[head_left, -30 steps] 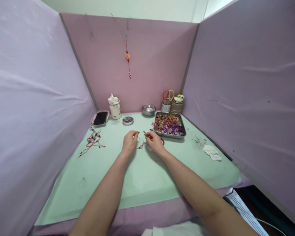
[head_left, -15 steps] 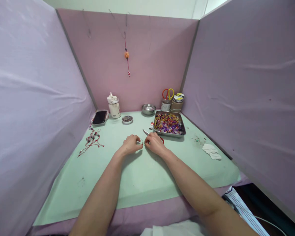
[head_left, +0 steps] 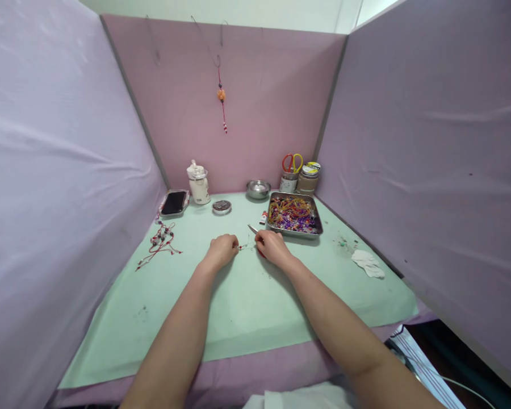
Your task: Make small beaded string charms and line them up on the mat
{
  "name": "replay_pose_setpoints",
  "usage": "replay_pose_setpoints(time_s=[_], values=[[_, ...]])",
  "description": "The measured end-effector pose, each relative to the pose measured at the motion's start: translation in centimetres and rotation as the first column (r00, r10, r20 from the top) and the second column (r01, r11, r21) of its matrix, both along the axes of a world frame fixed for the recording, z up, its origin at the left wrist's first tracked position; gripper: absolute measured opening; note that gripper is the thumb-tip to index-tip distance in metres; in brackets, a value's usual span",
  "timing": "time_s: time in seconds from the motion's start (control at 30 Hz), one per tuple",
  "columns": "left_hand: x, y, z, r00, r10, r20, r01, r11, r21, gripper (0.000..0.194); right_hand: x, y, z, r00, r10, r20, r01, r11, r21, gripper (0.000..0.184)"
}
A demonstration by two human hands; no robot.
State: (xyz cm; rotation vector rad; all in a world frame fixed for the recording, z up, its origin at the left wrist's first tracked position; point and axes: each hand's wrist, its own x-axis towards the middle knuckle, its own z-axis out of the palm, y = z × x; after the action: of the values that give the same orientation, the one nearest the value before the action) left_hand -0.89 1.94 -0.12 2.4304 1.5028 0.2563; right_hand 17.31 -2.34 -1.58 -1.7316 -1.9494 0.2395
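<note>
Over the middle of the green mat, my left hand (head_left: 225, 249) is closed, its fingertips pinching a thin cord with small red beads (head_left: 241, 247). A fine pale strand runs from the beads toward the other hand. My right hand (head_left: 272, 247) is closed around a pair of scissors (head_left: 252, 229); the metal blade points up and left past the fingers, and a bit of red handle shows below the hand. Most of the scissors is hidden by that hand. A small gap separates the two hands.
Behind the right hand stands a metal tray (head_left: 296, 233) of beads and cords. Further back are a steel bowl (head_left: 258, 190), a round tin (head_left: 221, 208), a white bottle (head_left: 199, 184) and a phone (head_left: 174, 203). Finished-looking red cords (head_left: 162, 238) lie left; a white cloth (head_left: 368, 264) lies right.
My hands have moved apart, the left one going left with the beaded cord, so the red beads now show. The red scissor handle appears below my right hand instead of at its right.
</note>
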Motion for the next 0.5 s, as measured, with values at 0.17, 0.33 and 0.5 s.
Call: replay_pose_setpoints(time_s=[0.17, 0.33, 0.5], values=[[-0.7, 0.4, -0.3, 0.999, 0.049, 0.005, -0.049, 0.998, 0.037, 0.017, 0.6, 0.2, 0.0, 1.0, -0.023, -0.013, 0.023, 1.0, 0.004, 0.016], [-1.3, 0.4, -0.6, 0.995, 0.088, 0.053, -0.092, 0.993, 0.068, 0.018, 0.9, 0.4, 0.0, 0.997, -0.066, -0.045, 0.067, 0.998, 0.008, 0.012], [-0.5, 0.3, -0.3, 0.985, 0.073, 0.154, -0.087, 0.992, 0.088, 0.029, 0.6, 0.5, -0.1, 0.995, -0.046, -0.092, 0.049, 0.999, 0.021, 0.012]])
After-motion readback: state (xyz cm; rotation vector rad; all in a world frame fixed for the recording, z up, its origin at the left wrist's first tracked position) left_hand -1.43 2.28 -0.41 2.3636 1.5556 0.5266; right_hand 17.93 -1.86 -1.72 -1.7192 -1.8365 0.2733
